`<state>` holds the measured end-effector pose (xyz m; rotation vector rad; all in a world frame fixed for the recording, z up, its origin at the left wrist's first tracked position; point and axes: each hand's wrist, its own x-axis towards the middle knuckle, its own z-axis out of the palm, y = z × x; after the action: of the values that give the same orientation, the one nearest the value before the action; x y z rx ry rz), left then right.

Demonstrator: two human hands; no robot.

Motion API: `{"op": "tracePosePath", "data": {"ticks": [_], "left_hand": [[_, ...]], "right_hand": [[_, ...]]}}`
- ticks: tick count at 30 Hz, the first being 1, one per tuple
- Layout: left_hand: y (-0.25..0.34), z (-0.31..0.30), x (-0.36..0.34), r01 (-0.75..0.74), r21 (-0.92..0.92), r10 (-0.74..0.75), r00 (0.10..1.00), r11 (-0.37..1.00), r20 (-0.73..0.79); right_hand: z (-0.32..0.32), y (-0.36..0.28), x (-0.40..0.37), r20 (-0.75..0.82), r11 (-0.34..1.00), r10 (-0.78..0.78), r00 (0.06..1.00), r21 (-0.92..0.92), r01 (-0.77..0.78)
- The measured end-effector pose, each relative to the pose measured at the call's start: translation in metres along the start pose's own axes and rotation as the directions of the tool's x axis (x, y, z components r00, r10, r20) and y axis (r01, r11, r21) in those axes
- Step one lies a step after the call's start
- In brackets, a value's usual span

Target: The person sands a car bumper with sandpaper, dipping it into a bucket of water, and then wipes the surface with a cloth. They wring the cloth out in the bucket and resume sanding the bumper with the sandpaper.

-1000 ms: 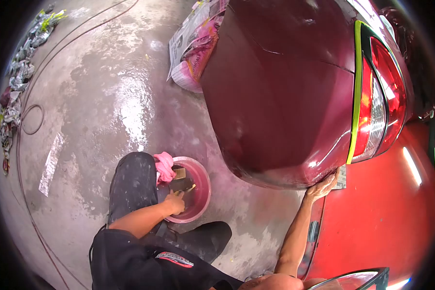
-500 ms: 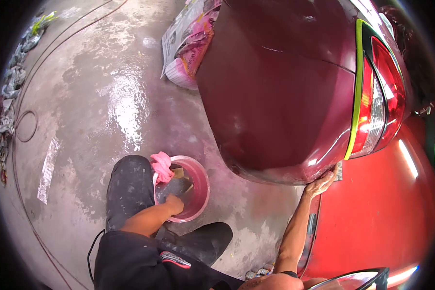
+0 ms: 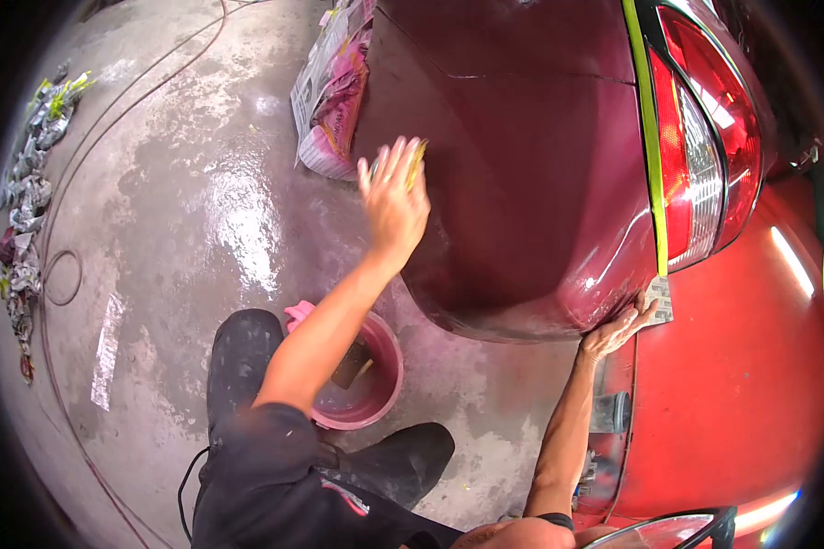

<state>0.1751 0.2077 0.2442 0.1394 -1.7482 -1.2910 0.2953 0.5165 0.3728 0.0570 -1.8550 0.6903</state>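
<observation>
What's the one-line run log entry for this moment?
left hand: yellow pad at maroon bumper | right hand: on sandpaper sheet at bumper's lower edge | pink basin: on wet floor

One car (image 3: 522, 183), one basin (image 3: 384, 389), one cloth (image 3: 295, 316)

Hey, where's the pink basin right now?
In the head view, the pink basin sits low and left of centre on the wet concrete floor, beside the person's knee, just short of the maroon bumper.
</observation>
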Motion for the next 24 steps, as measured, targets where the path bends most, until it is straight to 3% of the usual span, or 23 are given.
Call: {"op": "tracePosePath", "data": {"ticks": [1, 3, 4, 5, 7, 8, 9, 11, 12, 13, 15, 17, 19, 22, 23, 24], "left_hand": [[0.005, 0.015, 0.011, -0.034, 0.049, 0.037, 0.998, 0.998, -0.042], [0.016, 0.029, 0.019, 0.038, -0.168, -0.042, 0.999, 0.985, -0.019], [0.016, 0.029, 0.017, 0.134, -0.228, -0.118, 0.990, 0.965, 0.081], [0.020, 0.026, 0.012, 0.131, -0.223, -0.114, 0.990, 0.966, 0.088], [0.030, 0.024, 0.005, 0.127, -0.264, -0.092, 0.986, 0.956, 0.142], [0.034, 0.024, 0.001, 0.118, -0.218, -0.083, 0.983, 0.969, 0.162], [0.046, 0.020, -0.008, 0.122, -0.214, -0.087, 0.983, 0.969, 0.165], [0.073, 0.011, -0.031, -0.060, -0.231, 0.089, 0.989, 0.971, 0.117], [0.076, 0.006, -0.041, -0.086, -0.293, 0.132, 0.981, 0.952, 0.141], [0.075, 0.002, -0.048, -0.102, -0.356, 0.170, 0.971, 0.929, 0.167], [0.046, -0.004, -0.030, -0.305, -0.240, 0.361, 0.901, 0.922, 0.241], [0.019, 0.017, 0.015, -0.280, -0.103, 0.296, 0.932, 0.955, 0.211], [-0.002, 0.039, 0.071, -0.143, -0.044, 0.150, 0.963, 0.989, 0.225], [0.014, 0.041, 0.052, -0.060, -0.085, 0.076, 0.977, 0.995, 0.197], [0.036, 0.028, 0.017, -0.224, -0.018, 0.224, 0.964, 0.975, 0.143], [0.063, 0.007, -0.022, -0.273, -0.005, 0.268, 0.937, 0.962, 0.224]], "right_hand": [[0.001, 0.001, 0.000, -0.024, 0.999, -0.015, 1.000, 0.028, 0.016], [-0.003, 0.003, 0.001, -0.008, 0.999, -0.034, 0.999, -0.021, 0.034], [-0.006, 0.006, 0.001, 0.013, 0.996, -0.057, 0.998, -0.073, 0.057], [-0.010, 0.017, 0.000, 0.010, 0.996, -0.047, 0.999, -0.073, 0.048], [-0.016, 0.044, 0.003, 0.089, 0.930, -0.324, 0.942, -0.152, 0.335], [-0.019, 0.050, 0.004, 0.122, 0.922, -0.326, 0.938, -0.178, 0.343], [-0.017, 0.047, 0.002, 0.127, 0.923, -0.322, 0.938, -0.177, 0.341], [-0.011, 0.033, 0.001, 0.035, 0.955, -0.286, 0.958, -0.070, 0.288], [-0.003, 0.011, 0.001, 0.002, 0.994, -0.111, 0.994, -0.027, 0.111], [-0.003, 0.011, 0.000, 0.001, 0.993, -0.114, 0.994, -0.026, 0.114], [-0.006, 0.012, 0.002, 0.049, 0.992, -0.113, 0.992, -0.042, 0.115], [-0.003, 0.002, -0.002, 0.064, 0.982, -0.146, 0.987, -0.109, 0.153], [-0.003, 0.002, -0.002, 0.023, 0.988, -0.110, 0.994, -0.103, 0.112], [-0.006, 0.002, -0.004, 0.017, 0.981, -0.122, 0.992, -0.153, 0.123], [-0.004, 0.002, -0.002, 0.021, 0.982, -0.124, 0.992, -0.143, 0.126], [-0.002, 0.002, -0.002, 0.015, 0.983, -0.126, 0.992, -0.134, 0.127]]}}
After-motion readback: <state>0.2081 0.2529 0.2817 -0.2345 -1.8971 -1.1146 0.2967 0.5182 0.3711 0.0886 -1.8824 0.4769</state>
